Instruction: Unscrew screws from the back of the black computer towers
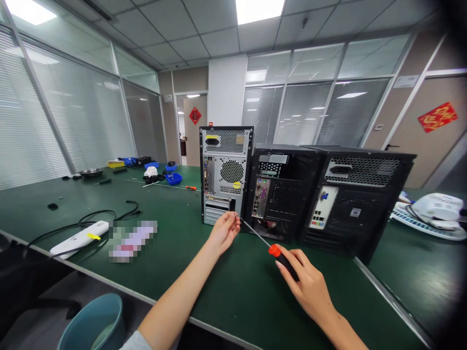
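Observation:
My right hand (306,282) grips the black and orange handle of a screwdriver (274,250). Its thin shaft points up and left toward the lower rear corner of a silver computer case (224,172). My left hand (225,231) is closed in a pinch at the shaft's tip, right at the case's bottom edge; whether a screw sits between the fingers is too small to tell. Two black computer cases (280,189) (359,194) stand in a row to the right of the silver one, rear panels facing me.
All stands on a green table (175,253). A white power strip (78,238) with black cables lies at the left. Blue bins (173,178) and small tools sit far back. A white device (436,211) rests at the right. A teal bucket (95,323) stands below the table edge.

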Demonstrator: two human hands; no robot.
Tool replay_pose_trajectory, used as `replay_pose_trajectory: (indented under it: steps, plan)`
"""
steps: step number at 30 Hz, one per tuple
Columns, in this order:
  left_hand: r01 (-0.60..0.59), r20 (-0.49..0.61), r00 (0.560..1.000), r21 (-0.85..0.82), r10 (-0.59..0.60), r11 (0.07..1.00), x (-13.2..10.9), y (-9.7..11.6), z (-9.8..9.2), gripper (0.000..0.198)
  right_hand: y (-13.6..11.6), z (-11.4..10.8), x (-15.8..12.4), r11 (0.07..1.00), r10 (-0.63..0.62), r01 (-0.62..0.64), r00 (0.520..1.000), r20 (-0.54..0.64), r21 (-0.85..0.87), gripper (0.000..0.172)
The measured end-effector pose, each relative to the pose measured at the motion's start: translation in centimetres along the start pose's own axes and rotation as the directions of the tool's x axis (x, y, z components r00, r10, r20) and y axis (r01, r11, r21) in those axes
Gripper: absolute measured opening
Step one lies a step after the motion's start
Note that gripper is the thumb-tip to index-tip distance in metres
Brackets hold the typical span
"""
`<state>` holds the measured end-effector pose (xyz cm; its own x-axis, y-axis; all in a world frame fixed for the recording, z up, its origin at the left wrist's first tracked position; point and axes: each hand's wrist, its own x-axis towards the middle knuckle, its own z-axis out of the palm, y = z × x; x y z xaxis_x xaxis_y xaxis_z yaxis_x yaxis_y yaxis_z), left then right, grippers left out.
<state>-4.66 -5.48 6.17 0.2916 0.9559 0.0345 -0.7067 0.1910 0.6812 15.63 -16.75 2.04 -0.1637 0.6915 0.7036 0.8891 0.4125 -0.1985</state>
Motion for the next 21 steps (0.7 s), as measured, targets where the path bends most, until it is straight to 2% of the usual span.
replay_pose_trajectory:
  steps: [8, 21]
  plan:
    - [-0.006, 0.012, 1.000, -0.022, 0.007, 1.000, -0.18, -0.23, 0.10, 0.023, -0.17, 0.20, -0.01, 0.995, -0.022, 0.022, 1.000, 0.003, -0.093, 0.036]
    - [-0.061, 0.018, 0.998, 0.046, 0.060, 0.997, -0.12, -0.30, -0.15, 0.021, -0.34, 0.15, 0.11, 0.997, 0.010, -0.009, 1.000, 0.008, -0.076, 0.037]
